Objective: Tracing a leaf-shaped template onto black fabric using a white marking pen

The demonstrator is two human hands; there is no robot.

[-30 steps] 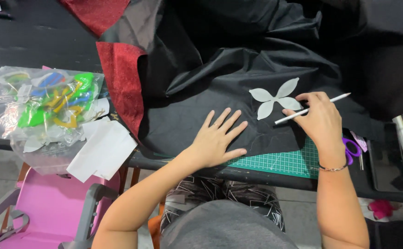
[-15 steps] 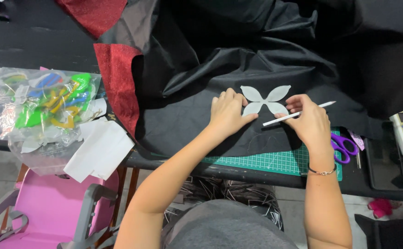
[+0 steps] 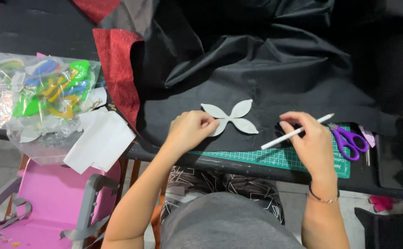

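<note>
A grey four-petal paper template (image 3: pixel 234 116) lies on black fabric (image 3: pixel 275 74) spread over the table. My left hand (image 3: pixel 188 130) pinches the template's lower left petal, fingers curled. My right hand (image 3: pixel 308 140) holds a white pencil (image 3: pixel 298 131) that points up to the right, and its fingers also touch the fabric's edge over the green cutting mat (image 3: pixel 284 159). The two hands are apart, with the template between them.
Purple scissors (image 3: pixel 347 139) lie on the mat at right. A red glittery cloth (image 3: pixel 115 69) sits left of the black fabric. A clear bag of coloured plastic shapes (image 3: pixel 40 92) and white paper (image 3: pixel 101 140) lie at left. A pink chair (image 3: pixel 49 203) stands below.
The template has shifted left and down with my left hand, which now pinches it instead of pressing flat. My right hand moved off the template to the fabric's edge.
</note>
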